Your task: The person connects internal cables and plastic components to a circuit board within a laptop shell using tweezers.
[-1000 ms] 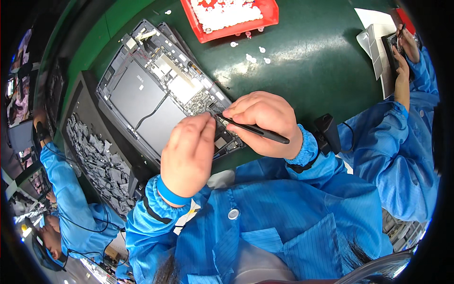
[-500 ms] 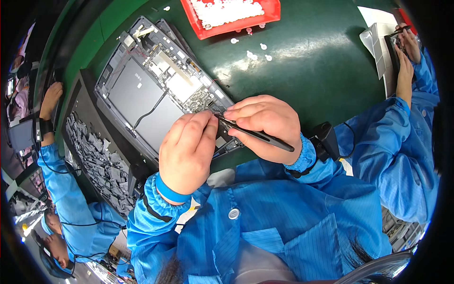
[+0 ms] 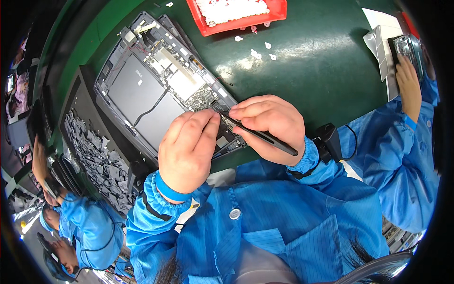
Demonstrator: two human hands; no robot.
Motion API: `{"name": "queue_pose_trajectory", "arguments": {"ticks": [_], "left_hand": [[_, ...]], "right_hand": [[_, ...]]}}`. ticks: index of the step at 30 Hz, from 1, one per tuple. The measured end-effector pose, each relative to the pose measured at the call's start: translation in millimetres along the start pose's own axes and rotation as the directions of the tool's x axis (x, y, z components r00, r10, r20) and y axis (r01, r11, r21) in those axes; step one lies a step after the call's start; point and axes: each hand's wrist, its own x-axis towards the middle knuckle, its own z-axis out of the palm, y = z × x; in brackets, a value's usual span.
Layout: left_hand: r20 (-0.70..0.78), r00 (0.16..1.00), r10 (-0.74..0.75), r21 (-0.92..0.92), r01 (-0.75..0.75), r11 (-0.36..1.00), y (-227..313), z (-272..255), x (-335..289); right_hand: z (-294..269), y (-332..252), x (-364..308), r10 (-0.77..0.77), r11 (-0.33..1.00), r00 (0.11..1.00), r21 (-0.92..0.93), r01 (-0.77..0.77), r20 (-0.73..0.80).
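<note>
An opened laptop base (image 3: 127,87) lies slanted in front of me, its flat dark battery, circuit board (image 3: 201,98) and a black cable exposed. Black tweezers (image 3: 270,137) are pinched in my right hand (image 3: 274,124), tips pointing at the near right end of the board. My left hand (image 3: 187,147) is closed in a pinch right beside those tips; whatever its fingertips hold is hidden. Both hands rest over the laptop's near right corner and partly cover it.
Beyond the laptop a red tray (image 3: 246,24) holds many small white round pieces, with several loose white tabs (image 3: 255,54) near it. On the left stands a black bin (image 3: 97,151) of grey scraps. Co-workers in blue sit at both sides, a device (image 3: 407,49) before the right one.
My hands stay at the same corner; the tweezers have tilted slightly. The left co-worker's arm has drawn back, and the right co-worker's hand has shifted on a device.
</note>
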Motion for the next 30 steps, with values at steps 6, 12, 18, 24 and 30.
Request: {"name": "queue_pose_trajectory", "arguments": {"ticks": [6,12,18,24,30], "left_hand": [[-0.002,1.000,-0.003,0.005,0.003,1.000,0,1,1],[0.064,0.997,0.046,0.147,-0.055,0.988,2,2,-1],[-0.011,0.997,0.072,0.099,-0.070,0.993,-1,3,1],[-0.046,0.998,0.053,0.091,-0.049,0.995,-2,1,-1],[-0.162,0.986,-0.043,0.109,0.062,0.992,-18,-48,-5]], "right_hand": [[0,2,-3,-0.040,0.999,0.999,-0.034,0.041,0.032],[3,1,-4,0.003,1.000,1.000,0.012,-0.003,-0.006],[2,2,0,-0.017,0.999,1.000,-0.034,0.018,0.020],[3,0,4,-0.044,0.997,0.997,-0.059,0.047,0.058],[3,1,-3,0.020,0.999,1.000,0.032,-0.019,-0.019]]}}
